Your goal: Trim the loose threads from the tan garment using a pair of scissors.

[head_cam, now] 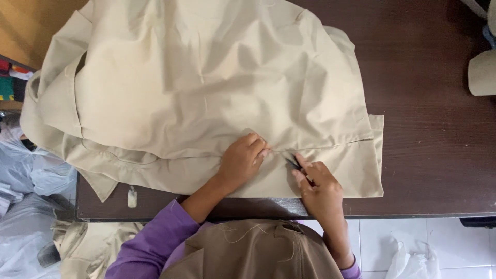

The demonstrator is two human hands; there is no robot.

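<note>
A large beige garment point(206, 82) lies spread over a dark wooden table point(439, 155). My left hand point(242, 161) presses on the cloth beside a seam near the garment's lower edge, fingers curled and pinching the fabric. Just to its right, my right hand point(320, 188) holds a small dark cutting tool point(295, 163) with its tip on the same seam. Both arms wear purple sleeves. More beige cloth with loose threads lies on my lap point(253, 250).
A beige roll point(483, 72) stands at the table's right edge. Plastic bags point(26, 175) and another beige piece point(88, 248) lie on the floor at the left. A white plastic bag point(413, 261) lies on white tiles at the lower right.
</note>
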